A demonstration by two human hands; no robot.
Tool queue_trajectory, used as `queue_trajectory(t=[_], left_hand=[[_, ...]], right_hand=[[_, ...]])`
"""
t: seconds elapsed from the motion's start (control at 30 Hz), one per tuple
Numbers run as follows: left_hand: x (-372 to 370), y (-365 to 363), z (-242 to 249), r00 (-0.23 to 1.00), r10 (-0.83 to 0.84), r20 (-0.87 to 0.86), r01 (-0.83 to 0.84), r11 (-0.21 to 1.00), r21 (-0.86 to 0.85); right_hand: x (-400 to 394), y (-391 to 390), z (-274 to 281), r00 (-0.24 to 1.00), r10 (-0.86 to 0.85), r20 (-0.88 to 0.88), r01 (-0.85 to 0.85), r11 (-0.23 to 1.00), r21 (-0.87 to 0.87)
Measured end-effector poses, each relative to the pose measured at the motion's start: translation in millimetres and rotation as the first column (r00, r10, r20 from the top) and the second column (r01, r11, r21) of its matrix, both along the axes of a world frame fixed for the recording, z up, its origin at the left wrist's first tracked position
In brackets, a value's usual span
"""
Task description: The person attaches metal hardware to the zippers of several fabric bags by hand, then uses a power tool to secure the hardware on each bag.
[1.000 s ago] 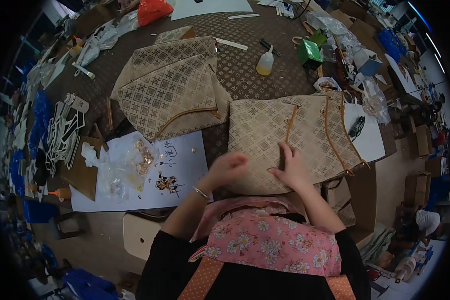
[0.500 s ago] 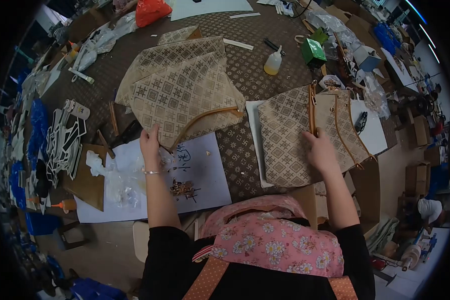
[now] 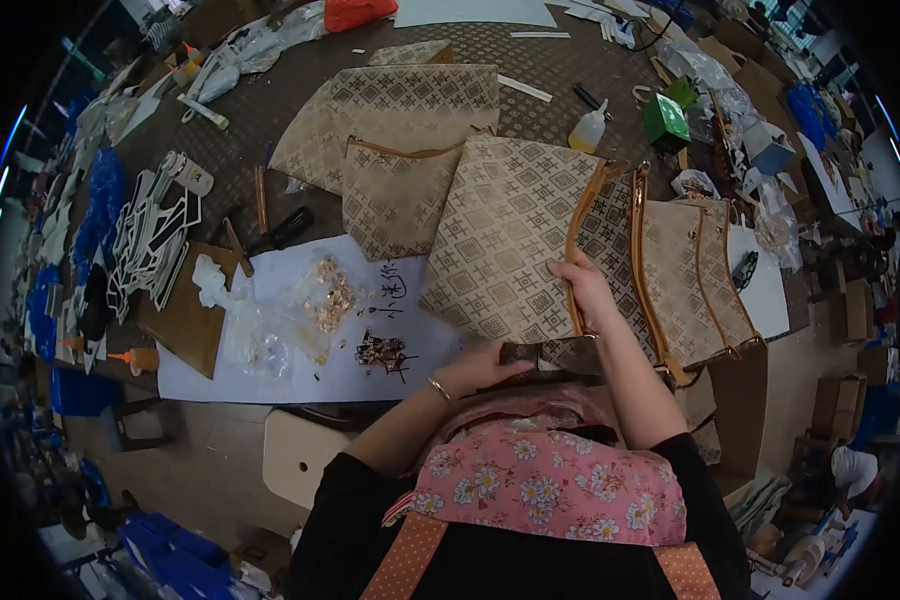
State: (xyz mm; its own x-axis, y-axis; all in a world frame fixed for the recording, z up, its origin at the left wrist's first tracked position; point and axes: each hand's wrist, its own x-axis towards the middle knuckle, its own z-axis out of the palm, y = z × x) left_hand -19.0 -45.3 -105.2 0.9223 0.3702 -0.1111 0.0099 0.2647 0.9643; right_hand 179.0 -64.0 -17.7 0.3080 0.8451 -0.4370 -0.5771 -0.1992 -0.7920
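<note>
My right hand (image 3: 588, 294) is closed on the tan-trimmed edge of a beige patterned bag panel (image 3: 515, 235), fingers wrapped round the trim. The panel lies slanted in front of me, over part of the white sheet. Below its lower edge, at the table's front, my left hand (image 3: 478, 370) is stretched out to the right with nothing visible in it. Farther left lies another trimmed bag panel (image 3: 395, 195), partly beneath the held one. Right of my right hand is a stack of patterned bag pieces (image 3: 678, 270) with tan trim and metal rings.
Small metal fittings (image 3: 383, 352) and a plastic bag of gold-coloured parts (image 3: 327, 295) lie on the white sheet (image 3: 260, 385). At the back stand a bottle of yellow liquid (image 3: 588, 130) and a green box (image 3: 666, 122). White frame-shaped strips (image 3: 155, 240) are heaped left.
My left hand has let go of the left-hand panel and moved right to the table's front edge. My right hand has shifted left with a trimmed panel. The view has shifted too.
</note>
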Motion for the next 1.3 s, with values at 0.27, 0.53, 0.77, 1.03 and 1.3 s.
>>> queue_trajectory(t=[0.27, 0.53, 0.77, 1.03, 1.3], left_hand=[[-14.7, 12.4, -81.6, 0.737, 0.632, -0.240, 0.218, 0.113, 0.969], [-62.8, 74.8, -67.7, 0.324, 0.894, -0.311, 0.352, 0.192, 0.916], [-36.7, 19.4, -58.6, 0.683, 0.663, -0.307, 0.291, 0.139, 0.947], [-67.0, 67.5, -48.4, 0.435, 0.870, -0.232, 0.126, 0.196, 0.972], [-42.0, 42.6, 66.7, 0.727, 0.595, 0.342, -0.669, 0.505, 0.545]], right_hand=[[29.2, -10.5, 13.6, 0.977, 0.139, 0.162, -0.152, 0.986, 0.069], [57.6, -44.0, 13.4, 0.789, 0.322, 0.524, -0.340, 0.938, -0.065], [44.5, -56.0, 33.2, 0.769, 0.394, 0.504, -0.397, 0.912, -0.107], [-5.3, -73.1, 70.3, 0.298, 0.583, 0.756, -0.580, 0.739, -0.342], [-53.9, -68.9, 62.9, 0.124, 0.701, 0.702, -0.598, 0.617, -0.511]])
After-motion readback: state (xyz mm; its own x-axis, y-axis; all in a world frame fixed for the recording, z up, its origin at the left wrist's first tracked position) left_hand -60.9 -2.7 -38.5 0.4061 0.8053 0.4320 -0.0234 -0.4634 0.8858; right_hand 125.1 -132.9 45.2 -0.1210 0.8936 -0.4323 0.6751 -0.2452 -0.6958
